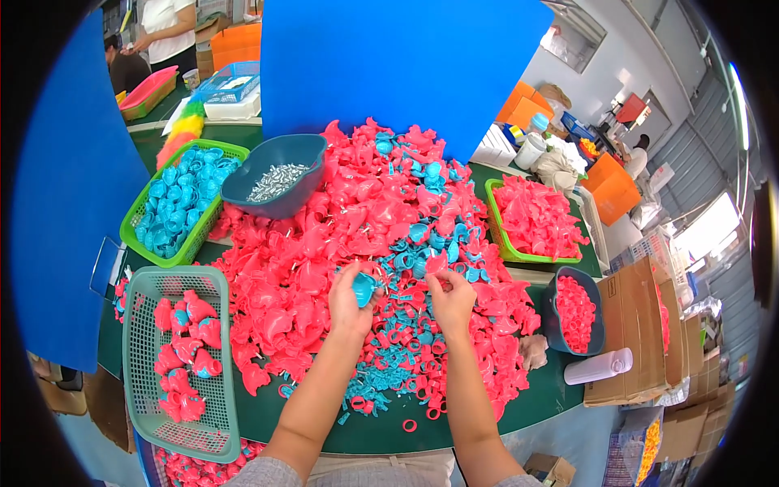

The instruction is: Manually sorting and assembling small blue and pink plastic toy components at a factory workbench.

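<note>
Left hand (350,302) gripping a small teal cup-shaped part (364,288), thumb and fingers closed round it, raised just above the pink-and-teal parts heap (357,235). Right hand (451,299) pinching a small pink piece (436,265) at fingertips, close beside the teal part, probably so the two can be brought together.

Relative to heap: long grey-green basket (177,357) at left w/ joined pink-and-teal pieces, kept near left hand, likely for easy drop-off. Green basket (180,203) at far left w/ teal parts. Dark blue bowl (276,172) on far-left edge w/ small metal screws. Green basket (531,221) at far right w/ pink parts; dark bowl (576,312) at near right w/ pink bits. All on green desk (381,434).
</note>
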### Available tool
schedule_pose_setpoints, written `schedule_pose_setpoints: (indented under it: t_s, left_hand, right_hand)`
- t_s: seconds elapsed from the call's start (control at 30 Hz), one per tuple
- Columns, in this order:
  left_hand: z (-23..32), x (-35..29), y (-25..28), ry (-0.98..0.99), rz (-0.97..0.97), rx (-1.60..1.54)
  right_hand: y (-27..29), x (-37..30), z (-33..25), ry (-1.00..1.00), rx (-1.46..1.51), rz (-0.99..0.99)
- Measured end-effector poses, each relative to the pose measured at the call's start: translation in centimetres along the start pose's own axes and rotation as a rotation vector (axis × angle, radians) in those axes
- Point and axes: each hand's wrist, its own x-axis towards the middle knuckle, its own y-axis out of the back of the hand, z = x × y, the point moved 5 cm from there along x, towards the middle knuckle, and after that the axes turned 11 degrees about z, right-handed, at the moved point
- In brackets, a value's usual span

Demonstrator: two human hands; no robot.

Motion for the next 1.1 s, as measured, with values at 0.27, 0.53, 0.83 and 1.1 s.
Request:
schedule_pose_setpoints:
  t_s: [0.27, 0.53, 0.83, 1.1]
  left_hand:
    - [-4.1, -0.8, 0.1, 0.057, -0.071, 0.078]
    - [-2.1, -0.9, -0.4, 0.006, 0.002, 0.065]
    - [-3.0, -1.1, -0.8, 0.135, -0.102, 0.1]
    - [-2.7, -0.6, -0.5, 0.064, -0.071, 0.11]
  right_hand:
    - [-3.8, -1.7, -10.9, 0.554, 0.335, -0.244]
    - [-5.9, 1.8, -2.5, 0.633, -0.387, -0.171]
    - [-0.2, 0.5, -1.7, 0.168, 0.166, 0.012]
    - [-3.6, 0.7, -2.9, 0.674, -0.264, -0.125]
